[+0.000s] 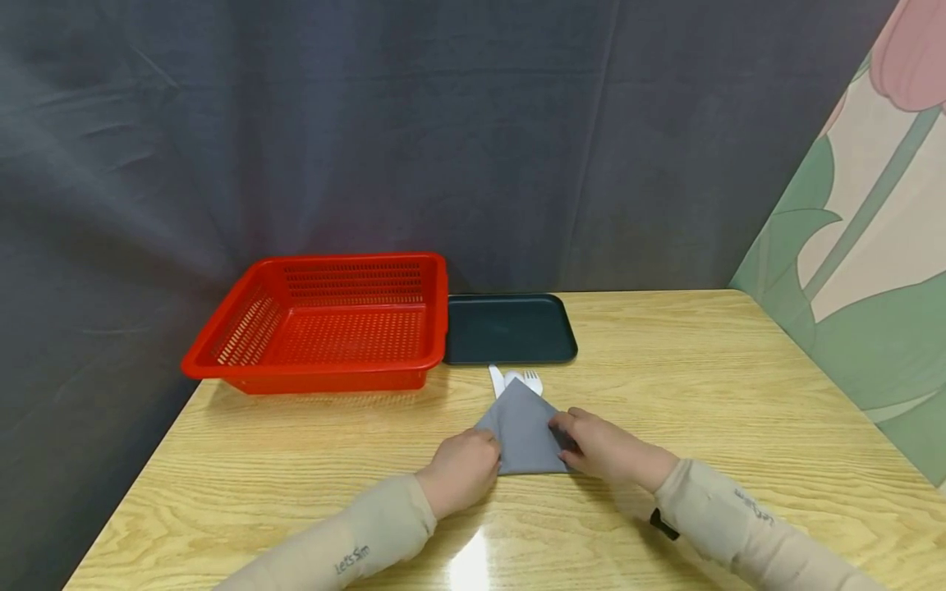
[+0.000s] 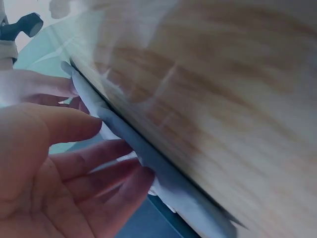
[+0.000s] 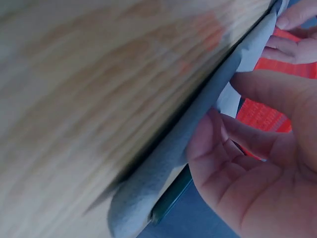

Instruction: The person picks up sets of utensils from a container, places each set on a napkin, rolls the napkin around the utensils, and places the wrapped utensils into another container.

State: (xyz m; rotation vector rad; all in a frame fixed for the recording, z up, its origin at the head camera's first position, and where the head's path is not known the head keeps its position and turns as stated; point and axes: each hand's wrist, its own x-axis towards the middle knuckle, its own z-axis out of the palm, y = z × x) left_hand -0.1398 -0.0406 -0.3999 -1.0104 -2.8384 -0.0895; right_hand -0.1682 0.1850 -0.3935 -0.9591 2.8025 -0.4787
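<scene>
A grey cloth napkin, folded to a point at its far end, lies on the wooden table. From under that point stick out the white tips of a knife, a spoon and a fork; their handles are hidden by the cloth. My left hand grips the napkin's left side near its front corner, thumb and fingertips at the cloth edge in the left wrist view. On the opposite side my right hand pinches the right edge, its curled fingers against the fold.
A red perforated plastic basket stands at the back left. Beside it, behind the cutlery tips, lies a dark flat tray. A dark grey curtain hangs behind the table, and a flower-patterned panel borders the right side.
</scene>
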